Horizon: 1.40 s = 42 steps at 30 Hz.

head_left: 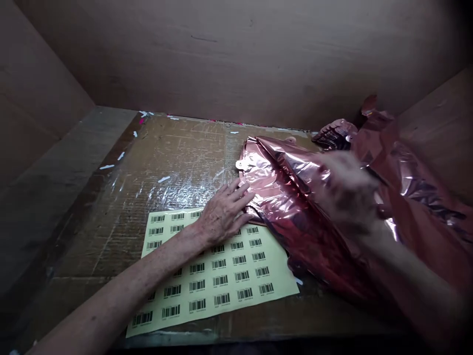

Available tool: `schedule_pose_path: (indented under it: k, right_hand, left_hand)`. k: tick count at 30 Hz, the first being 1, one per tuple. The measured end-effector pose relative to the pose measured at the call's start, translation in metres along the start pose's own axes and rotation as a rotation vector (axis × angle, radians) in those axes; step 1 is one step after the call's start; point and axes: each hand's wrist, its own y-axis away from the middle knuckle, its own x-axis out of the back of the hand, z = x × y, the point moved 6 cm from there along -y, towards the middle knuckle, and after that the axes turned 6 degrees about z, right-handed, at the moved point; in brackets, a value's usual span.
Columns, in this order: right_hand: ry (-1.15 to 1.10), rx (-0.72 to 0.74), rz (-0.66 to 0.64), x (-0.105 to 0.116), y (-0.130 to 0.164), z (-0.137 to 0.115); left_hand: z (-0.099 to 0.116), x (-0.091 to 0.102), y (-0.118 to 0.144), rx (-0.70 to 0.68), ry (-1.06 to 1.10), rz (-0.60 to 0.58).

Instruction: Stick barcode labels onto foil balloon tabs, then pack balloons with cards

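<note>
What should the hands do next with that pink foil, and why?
Probably press the foil flat with the right hand before anything else. The pink foil balloon lies crumpled and overlaps the corner of the barcode label sheet. The left hand rests flat at its edge, pinning it, while the right hand is blurred on top.

Foil balloon (291, 197) — glossy rose-pink metallic film, creased, mirror-bright. Barcode label sheet (221, 276) — matt pale-yellow paper, smooth. Work surface (173, 153) — scored brown cardboard under shiny clear tape. Surrounding walls (236, 54) — dull board.
</note>
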Motion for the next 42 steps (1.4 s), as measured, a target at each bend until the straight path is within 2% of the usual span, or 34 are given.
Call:
schedule_pose_path:
  k: [1,2,4,6,9,12,16,24,32,35,39,42]
  right_hand:
    - [-0.064,0.146,-0.056,-0.009,0.021,-0.031]
    - [-0.11,0.228,-0.142,-0.02,0.042,-0.054]
    - [-0.101,0.314,-0.215,-0.037,0.075,-0.08]
    - [-0.036,0.356,-0.205,-0.048,0.094,-0.085]
    - [0.003,0.451,-0.107,-0.051,0.103,-0.08]
    - [-0.064,0.506,-0.06,-0.048,0.106,-0.078]
    - [-0.153,0.434,-0.072,-0.05,0.104,-0.077]
    - [-0.205,0.306,-0.219,-0.061,0.092,-0.075]
    - [-0.088,0.253,-0.256,-0.07,0.09,-0.075]
    - [-0.044,0.247,-0.318,-0.073,0.089,-0.077]
    - [-0.191,0.15,-0.418,-0.068,0.08,-0.069]
    - [-0.275,0.098,-0.437,-0.062,0.074,-0.062]
  left_hand:
    - [0.001,-0.004,-0.002,0.002,0.002,-0.017]
    - [0.002,-0.008,-0.004,0.005,0.008,-0.034]
    - [0.002,-0.014,-0.005,0.01,0.027,-0.068]
    - [0.001,-0.014,-0.004,0.031,0.038,-0.063]
    - [0.004,-0.009,0.008,0.081,0.015,-0.03]
    - [0.013,-0.01,0.025,0.08,-0.037,-0.095]
    - [0.017,-0.012,0.034,0.098,-0.071,-0.147]
    - [0.013,-0.009,0.031,0.105,0.001,-0.124]
    - [0.012,-0.012,0.031,0.107,-0.024,-0.108]
    - [0.012,-0.014,0.031,0.099,-0.049,-0.081]
    - [0.012,-0.015,0.031,0.096,-0.061,-0.087]
    - [0.012,-0.012,0.031,0.108,-0.05,-0.091]
